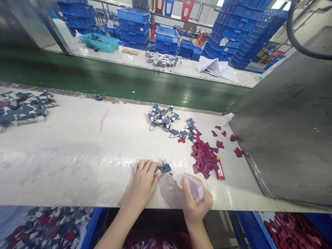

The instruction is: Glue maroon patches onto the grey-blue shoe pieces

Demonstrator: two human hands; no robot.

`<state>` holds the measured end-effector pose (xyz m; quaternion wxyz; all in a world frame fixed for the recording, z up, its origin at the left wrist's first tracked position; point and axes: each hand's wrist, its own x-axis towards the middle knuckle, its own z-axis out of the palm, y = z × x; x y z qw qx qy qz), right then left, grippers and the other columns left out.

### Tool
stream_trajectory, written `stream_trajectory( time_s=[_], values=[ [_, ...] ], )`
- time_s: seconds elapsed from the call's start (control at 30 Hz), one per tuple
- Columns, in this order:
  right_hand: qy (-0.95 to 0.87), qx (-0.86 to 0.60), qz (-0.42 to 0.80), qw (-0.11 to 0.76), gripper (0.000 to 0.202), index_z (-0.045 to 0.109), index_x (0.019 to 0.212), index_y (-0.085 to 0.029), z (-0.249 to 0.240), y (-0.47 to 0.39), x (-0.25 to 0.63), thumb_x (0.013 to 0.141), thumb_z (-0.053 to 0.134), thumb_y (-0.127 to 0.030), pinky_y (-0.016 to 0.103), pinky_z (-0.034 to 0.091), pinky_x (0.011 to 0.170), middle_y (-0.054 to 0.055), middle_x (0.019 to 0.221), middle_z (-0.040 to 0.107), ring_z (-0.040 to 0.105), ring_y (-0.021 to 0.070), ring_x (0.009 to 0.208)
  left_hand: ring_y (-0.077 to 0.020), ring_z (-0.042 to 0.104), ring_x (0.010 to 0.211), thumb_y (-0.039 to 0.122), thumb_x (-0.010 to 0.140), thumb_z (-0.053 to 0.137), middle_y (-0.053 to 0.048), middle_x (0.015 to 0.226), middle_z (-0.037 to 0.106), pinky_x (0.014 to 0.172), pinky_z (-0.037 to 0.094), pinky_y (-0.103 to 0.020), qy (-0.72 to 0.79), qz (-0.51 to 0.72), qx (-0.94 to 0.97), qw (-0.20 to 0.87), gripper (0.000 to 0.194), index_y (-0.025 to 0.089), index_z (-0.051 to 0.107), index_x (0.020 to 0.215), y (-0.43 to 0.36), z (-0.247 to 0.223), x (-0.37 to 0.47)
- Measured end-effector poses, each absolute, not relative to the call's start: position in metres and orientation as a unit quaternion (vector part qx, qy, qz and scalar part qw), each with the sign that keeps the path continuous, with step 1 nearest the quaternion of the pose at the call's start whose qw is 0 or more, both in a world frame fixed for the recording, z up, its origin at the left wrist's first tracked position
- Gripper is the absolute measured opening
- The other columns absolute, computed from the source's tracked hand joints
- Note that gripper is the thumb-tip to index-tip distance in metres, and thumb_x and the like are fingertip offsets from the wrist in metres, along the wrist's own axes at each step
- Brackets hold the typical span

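My left hand [145, 178] is closed around a small dark blue and white plastic part [165, 168], held just above the white worktable. In my right hand [195, 202] is a translucent squeeze bottle [190, 186], lying tilted in the grip. Its narrow tip points left and sits close beside the part; whether they touch I cannot tell. Right of the bottle lies a pile of flat maroon pieces [204, 157], with a few strewn nearer the metal wall. Beyond my hands is a heap of blue and white parts [164, 117].
A red and yellow box [220, 168] lies beside the maroon pile. Another clear bottle [225, 119] rests by the metal panel [290, 121] on the right. A green conveyor belt [124, 77] runs behind the table. Bins below hold blue-white parts [52, 228] and maroon pieces [295, 230].
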<state>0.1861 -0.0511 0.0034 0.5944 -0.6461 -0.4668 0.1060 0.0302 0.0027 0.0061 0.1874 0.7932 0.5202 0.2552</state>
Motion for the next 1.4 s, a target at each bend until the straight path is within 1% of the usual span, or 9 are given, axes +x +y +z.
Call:
stream_trajectory(
  time_s=[0.2,0.4,0.6,0.77,0.83,0.9,1.0,1.2,1.4],
  values=[
    [-0.372,-0.673,0.095,0.632,0.02,0.073,0.085,-0.013,-0.006,-0.053,0.187,0.081,0.073,-0.032,0.031,0.055,0.062,0.009,0.079,0.072,0.069,0.0234,0.07,-0.0253,0.054,0.098,0.022,0.093,0.059,-0.003,0.099,0.069,0.086,0.036,-0.041,0.521,0.254,0.794,0.184,0.01,0.022,0.06,0.103,0.002,0.005,0.03],
    [-0.287,-0.644,0.167,0.69,0.032,0.064,0.101,-0.013,0.001,-0.039,0.2,0.084,0.067,-0.04,0.033,0.056,0.066,0.011,0.091,0.069,0.068,0.0233,0.079,-0.0257,0.055,0.096,0.023,0.094,0.057,-0.003,0.101,0.07,0.085,0.036,-0.042,0.514,0.269,0.793,0.187,0.008,0.024,0.061,0.101,0.003,0.004,0.028],
    [-0.41,-0.632,0.271,0.6,0.049,0.06,0.111,-0.02,0.007,0.011,0.199,0.07,0.08,-0.036,0.037,0.054,0.086,0.009,0.106,0.071,0.068,0.0233,0.097,-0.0271,0.058,0.096,0.029,0.094,0.057,-0.004,0.099,0.071,0.084,0.04,-0.043,0.505,0.305,0.785,0.19,0.011,0.025,0.063,0.102,0.007,-0.004,0.021],
    [-0.486,-0.658,0.273,0.506,0.055,0.062,0.124,-0.02,0.007,0.03,0.196,0.073,0.077,-0.036,0.037,0.056,0.08,0.01,0.11,0.071,0.069,0.0217,0.086,-0.0273,0.061,0.094,0.034,0.093,0.056,-0.007,0.097,0.07,0.083,0.047,-0.044,0.524,0.365,0.735,0.229,0.016,0.024,0.065,0.101,0.008,-0.005,0.016],
    [-0.519,-0.673,0.215,0.482,0.062,0.06,0.128,-0.02,0.008,0.022,0.205,0.072,0.078,-0.04,0.038,0.055,0.082,0.011,0.115,0.069,0.066,0.0241,0.093,-0.0269,0.063,0.097,0.037,0.092,0.057,-0.006,0.1,0.071,0.086,0.049,-0.043,0.537,0.375,0.709,0.26,0.019,0.025,0.067,0.102,0.008,-0.003,0.014],
    [-0.534,-0.695,0.12,0.466,0.057,0.062,0.126,-0.02,0.01,0.012,0.222,0.076,0.076,-0.044,0.042,0.052,0.088,0.012,0.118,0.066,0.059,0.0274,0.106,-0.0264,0.064,0.102,0.04,0.09,0.059,-0.005,0.106,0.072,0.09,0.049,-0.042,0.546,0.381,0.683,0.301,0.021,0.027,0.069,0.103,0.007,-0.001,0.013],
    [-0.514,-0.747,0.024,0.421,0.046,0.068,0.119,-0.02,0.009,0.003,0.251,0.081,0.072,-0.043,0.045,0.049,0.089,0.011,0.105,0.067,0.055,0.028,0.101,-0.0271,0.065,0.109,0.045,0.087,0.061,-0.004,0.112,0.073,0.094,0.05,-0.041,0.57,0.39,0.624,0.365,0.025,0.027,0.072,0.103,0.005,0.002,0.013],
    [-0.54,-0.728,0.007,0.421,0.031,0.076,0.099,-0.02,0.001,0.007,0.27,0.092,0.055,-0.042,0.042,0.049,0.08,0.011,0.091,0.069,0.054,0.027,0.09,-0.029,0.068,0.11,0.05,0.08,0.068,-0.007,0.113,0.075,0.095,0.053,-0.039,0.596,0.43,0.51,0.447,0.036,0.023,0.072,0.104,0.001,0.009,0.017],
    [-0.502,-0.682,0.096,0.523,0.028,0.073,0.105,-0.023,0.028,-0.017,0.24,0.097,0.051,-0.037,0.034,0.052,0.076,0.008,0.097,0.067,0.063,0.0204,0.087,-0.0254,0.075,0.094,0.04,0.075,0.077,-0.007,0.093,0.08,0.087,0.058,-0.03,0.566,0.489,0.426,0.509,0.038,0.019,0.075,0.107,-0.011,0.031,0.031]
  ],
)
